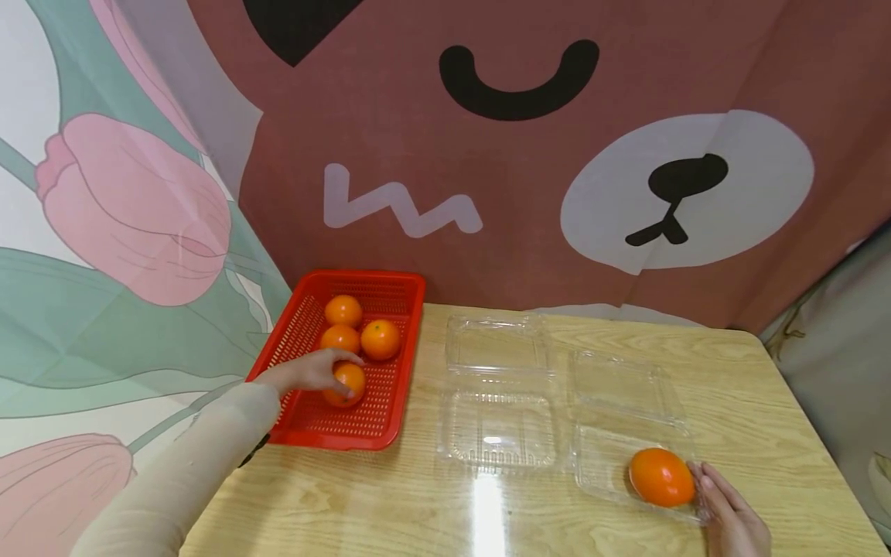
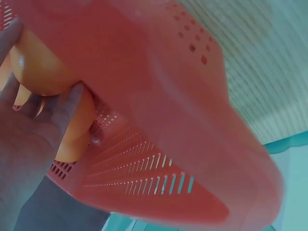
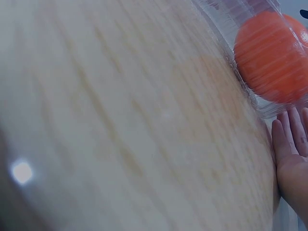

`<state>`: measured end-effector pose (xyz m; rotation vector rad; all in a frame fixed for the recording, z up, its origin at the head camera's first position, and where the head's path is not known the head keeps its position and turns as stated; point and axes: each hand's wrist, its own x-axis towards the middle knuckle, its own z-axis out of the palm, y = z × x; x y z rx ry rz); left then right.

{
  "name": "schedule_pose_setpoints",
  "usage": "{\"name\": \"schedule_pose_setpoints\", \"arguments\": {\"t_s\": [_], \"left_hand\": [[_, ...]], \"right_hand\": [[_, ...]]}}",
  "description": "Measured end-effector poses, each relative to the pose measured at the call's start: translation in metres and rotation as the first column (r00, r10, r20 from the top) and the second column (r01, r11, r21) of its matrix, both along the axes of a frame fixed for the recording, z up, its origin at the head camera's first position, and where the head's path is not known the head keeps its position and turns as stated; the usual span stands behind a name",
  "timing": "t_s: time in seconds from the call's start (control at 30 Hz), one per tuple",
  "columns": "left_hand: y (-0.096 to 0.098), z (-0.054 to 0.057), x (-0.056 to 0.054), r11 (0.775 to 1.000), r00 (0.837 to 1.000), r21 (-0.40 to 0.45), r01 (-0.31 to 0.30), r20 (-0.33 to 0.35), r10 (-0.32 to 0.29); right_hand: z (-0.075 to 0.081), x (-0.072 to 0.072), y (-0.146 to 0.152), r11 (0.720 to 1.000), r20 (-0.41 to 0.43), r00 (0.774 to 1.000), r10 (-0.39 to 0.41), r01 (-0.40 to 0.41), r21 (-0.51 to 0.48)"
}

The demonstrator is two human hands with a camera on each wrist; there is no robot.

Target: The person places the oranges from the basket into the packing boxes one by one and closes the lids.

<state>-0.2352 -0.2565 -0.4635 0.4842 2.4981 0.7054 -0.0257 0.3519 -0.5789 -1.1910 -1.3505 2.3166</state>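
Observation:
My left hand (image 1: 319, 372) reaches into a red perforated basket (image 1: 400, 402), its thumb and fingers curved round the nearest orange (image 1: 351, 381). In the left wrist view the left hand (image 2: 33, 130) holds that orange (image 2: 41, 67) behind the basket wall (image 2: 159, 96). At the lower right, my right hand (image 1: 734, 514) touches the outer corner of an open clear plastic clamshell box (image 1: 602, 464), where one orange (image 1: 661, 477) lies. Its fingers look fairly straight in the right wrist view, below the orange (image 3: 272, 57) seen through the plastic.
Three other oranges (image 1: 380, 340) lie in the far part of the basket. A second open clear clamshell box (image 1: 497, 429) lies between the basket and the right-hand box on the wooden table (image 1: 543, 518). A printed cloth (image 1: 390, 139) hangs behind the table.

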Motion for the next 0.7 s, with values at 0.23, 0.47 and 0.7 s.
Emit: {"name": "schedule_pose_setpoints", "arguments": {"t_s": [0.23, 0.47, 0.7], "left_hand": [[0.0014, 0.0007, 0.0012, 1.0, 1.0, 0.015, 0.009, -0.02, -0.009], [0.0002, -0.0018, 0.0015, 0.999, 0.999, 0.039, 0.01, -0.052, -0.008], [-0.0036, -0.0043, 0.0011, 0.998, 0.997, 0.051, -0.019, -0.072, 0.023]], "right_hand": [[0.0005, -0.0012, 0.0002, 0.999, 0.024, 0.999, 0.02, -0.021, 0.024], [0.001, -0.0017, -0.0011, 1.0, -0.027, 1.0, -0.013, 0.014, 0.017], [0.0002, -0.0016, -0.0014, 1.0, -0.088, 0.996, -0.026, 0.024, -0.019]]}}
